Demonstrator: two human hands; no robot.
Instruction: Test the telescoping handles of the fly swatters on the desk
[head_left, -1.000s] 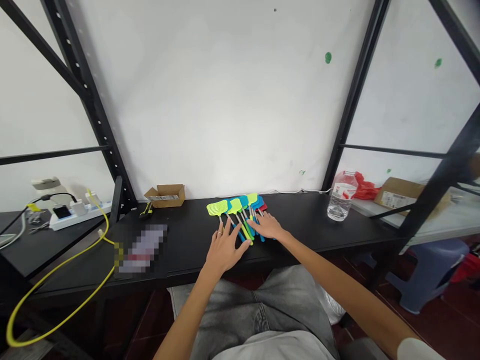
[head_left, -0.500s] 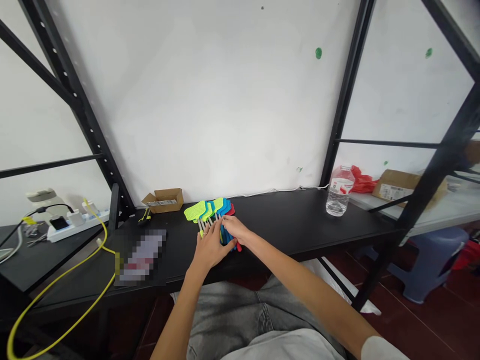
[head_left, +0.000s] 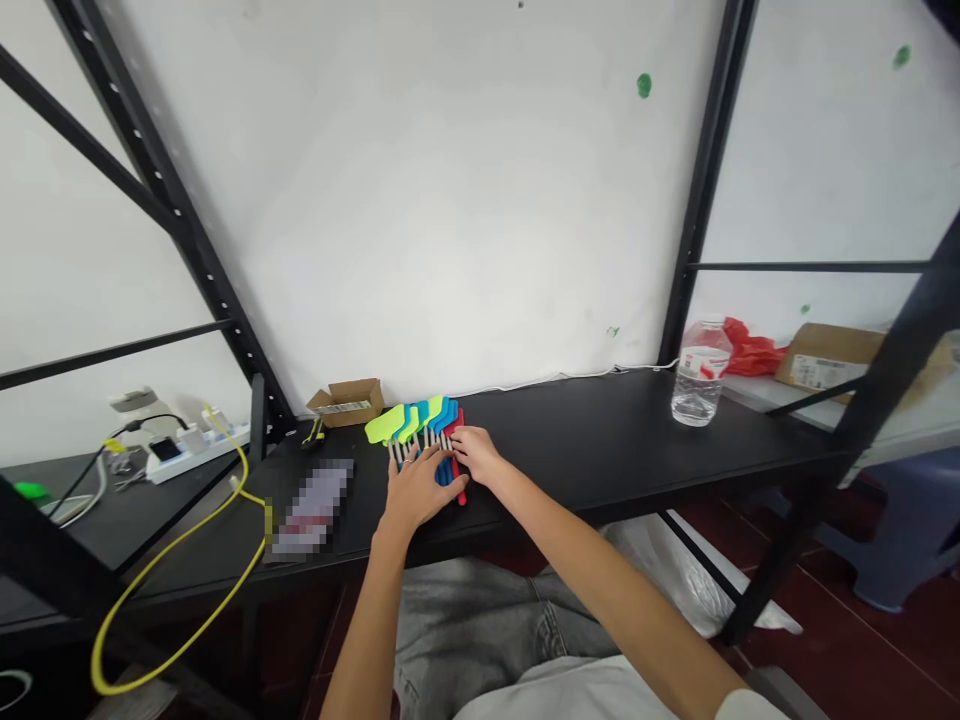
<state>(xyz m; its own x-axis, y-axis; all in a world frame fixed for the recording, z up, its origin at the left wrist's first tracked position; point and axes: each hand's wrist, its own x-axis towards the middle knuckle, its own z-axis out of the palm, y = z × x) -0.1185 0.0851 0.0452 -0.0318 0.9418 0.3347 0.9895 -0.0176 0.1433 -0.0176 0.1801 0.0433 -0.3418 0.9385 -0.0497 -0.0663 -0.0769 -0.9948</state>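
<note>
White wall backs a black table [head_left: 600, 440], where a fan of green, blue and red fly swatters [head_left: 417, 424] lies just right of a small cardboard box [head_left: 347, 399]. Left hand [head_left: 415, 487] rests flat on their handles, fingers spread wide; right hand [head_left: 475, 455] touches the red one, fingers loosely curled, with a water bottle [head_left: 692, 372] well right of the swatters.

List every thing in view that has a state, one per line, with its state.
Fly swatters: lying flat on the black table, fanned together.
Left hand: open, pressed flat on the handles.
Right hand: fingers resting on the handles.
Water bottle: upright, capped, partly full.
Cardboard box: open.
Power strip: plugs inserted.
</note>
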